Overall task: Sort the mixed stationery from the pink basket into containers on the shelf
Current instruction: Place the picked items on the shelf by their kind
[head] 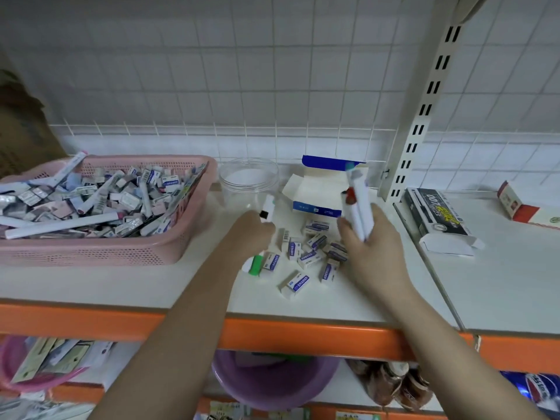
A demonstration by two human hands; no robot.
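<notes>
The pink basket [127, 250] stands at the left of the shelf, heaped with erasers and white markers. My left hand [251, 234] grips a white marker with a black end [267, 209] and holds it upright in front of a clear plastic jar [248, 177]. My right hand [366, 237] holds a bundle of white markers [359, 204] upright, their tips near an open blue-and-white box [321, 192]. Several boxed erasers [306, 256] lie loose on the shelf between my hands. A green-capped marker [254, 265] lies below my left hand.
A black pen box [436, 216] and a red-and-white carton [524, 204] lie on the shelf board to the right of a slotted upright post [421, 116]. The shelf's orange front edge [272, 334] runs across. A purple basin [272, 380] sits on the shelf below.
</notes>
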